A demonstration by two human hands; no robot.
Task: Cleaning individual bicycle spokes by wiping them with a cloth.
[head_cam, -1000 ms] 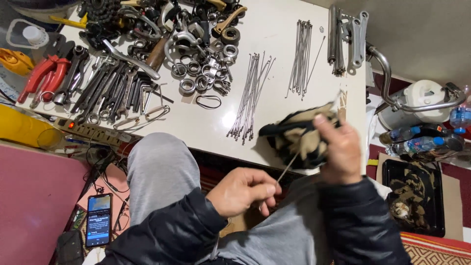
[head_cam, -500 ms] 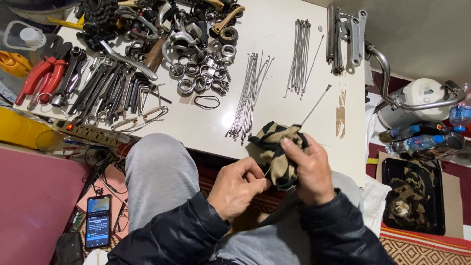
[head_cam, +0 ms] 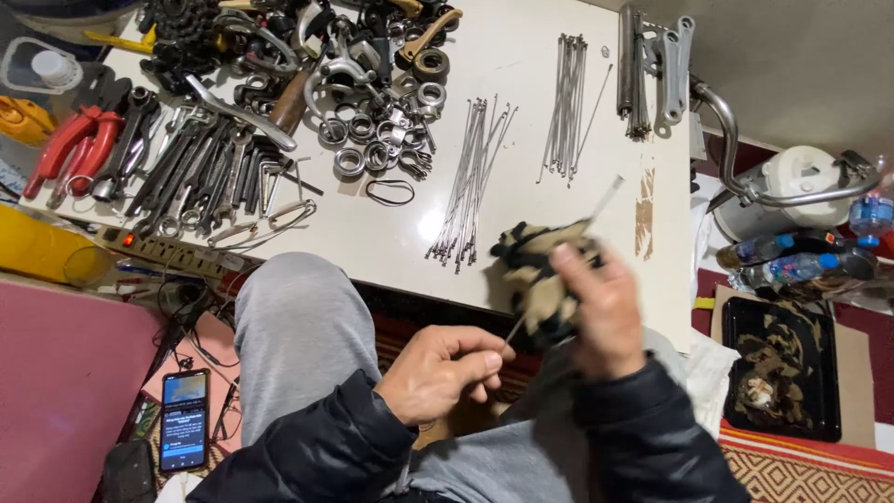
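My right hand (head_cam: 605, 312) grips a dirty black and tan rag (head_cam: 538, 278) wrapped around a thin metal spoke (head_cam: 603, 200), whose upper end sticks out toward the table. My left hand (head_cam: 449, 368) pinches the lower end of that spoke just below the rag, over my lap. Both hands are at the near edge of the white table (head_cam: 531, 130). One loose pile of spokes (head_cam: 470, 182) lies on the table just left of the rag, and a second bundle of spokes (head_cam: 568, 107) lies farther back.
Wrenches and hex keys (head_cam: 200, 177), red pliers (head_cam: 70, 144), bearing rings (head_cam: 372, 149) and cranks (head_cam: 656, 65) cover the table. A phone (head_cam: 183, 419) lies on the floor at left. Water bottles (head_cam: 792, 265) and a black tray (head_cam: 780, 368) sit at right.
My right hand with the rag has slid down and left along the spoke and is blurred with motion. My left hand has come up from my lap to pinch the spoke's lower end.
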